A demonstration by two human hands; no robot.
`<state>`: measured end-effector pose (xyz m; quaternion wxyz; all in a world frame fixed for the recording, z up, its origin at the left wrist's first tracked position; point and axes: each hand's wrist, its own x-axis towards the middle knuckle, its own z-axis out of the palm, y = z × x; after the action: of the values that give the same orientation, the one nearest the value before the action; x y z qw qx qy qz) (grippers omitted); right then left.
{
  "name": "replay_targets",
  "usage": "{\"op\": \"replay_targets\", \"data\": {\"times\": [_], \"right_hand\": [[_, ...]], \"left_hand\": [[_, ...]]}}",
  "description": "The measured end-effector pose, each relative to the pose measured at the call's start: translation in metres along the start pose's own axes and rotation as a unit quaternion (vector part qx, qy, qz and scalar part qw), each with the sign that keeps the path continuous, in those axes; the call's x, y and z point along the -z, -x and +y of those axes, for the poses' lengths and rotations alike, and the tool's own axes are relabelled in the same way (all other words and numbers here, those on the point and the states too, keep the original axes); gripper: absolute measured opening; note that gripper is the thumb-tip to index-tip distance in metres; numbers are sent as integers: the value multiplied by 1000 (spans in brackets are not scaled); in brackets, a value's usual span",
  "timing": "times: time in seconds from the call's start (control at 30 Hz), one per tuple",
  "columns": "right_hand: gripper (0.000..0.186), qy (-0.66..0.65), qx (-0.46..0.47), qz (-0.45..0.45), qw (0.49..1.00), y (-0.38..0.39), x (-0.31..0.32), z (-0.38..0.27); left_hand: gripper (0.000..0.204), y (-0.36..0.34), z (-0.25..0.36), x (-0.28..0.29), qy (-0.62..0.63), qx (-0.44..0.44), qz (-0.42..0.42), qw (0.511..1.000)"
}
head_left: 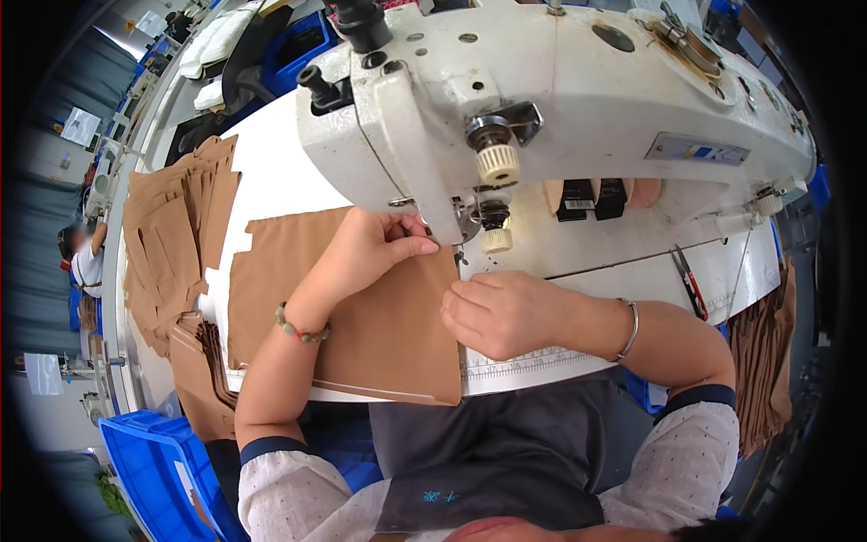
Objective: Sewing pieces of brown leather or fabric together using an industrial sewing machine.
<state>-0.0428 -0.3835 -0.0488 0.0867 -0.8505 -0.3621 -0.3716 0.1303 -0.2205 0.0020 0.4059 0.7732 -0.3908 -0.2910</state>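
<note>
A flat brown fabric panel (388, 316) lies on the white sewing table, its right edge running under the head of a white sewing machine (578, 99). My left hand (379, 248) pinches the panel near the needle area, thumb and fingertips together at its upper right. Lower along that same edge, my right hand (497, 312) has its fingers curled closed on the fabric's right edge. The needle and presser foot are mostly hidden behind the machine head and my left fingers.
Stacked brown cut pieces (167, 235) lie at the left. Red-handled snips (691, 285) rest on the table to the right, near a printed ruler strip (533, 363). Brown pieces (763, 361) hang at the far right. A blue crate (163, 470) stands lower left; another person works far left.
</note>
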Motion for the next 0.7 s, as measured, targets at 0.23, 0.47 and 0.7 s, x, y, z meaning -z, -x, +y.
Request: {"op": "replay_targets", "data": {"times": [0.23, 0.47, 0.7], "right_hand": [[20, -10, -5, -5, 1000, 1, 0, 1], [24, -22, -6, -4, 1000, 0, 2, 1], [22, -10, -8, -23, 1000, 2, 8, 9]], "left_hand": [[24, 0, 6, 0, 14, 30, 19, 999], [27, -1, 1, -5, 28, 10, 39, 999], [27, -9, 2, -4, -12, 2, 38, 999]]}}
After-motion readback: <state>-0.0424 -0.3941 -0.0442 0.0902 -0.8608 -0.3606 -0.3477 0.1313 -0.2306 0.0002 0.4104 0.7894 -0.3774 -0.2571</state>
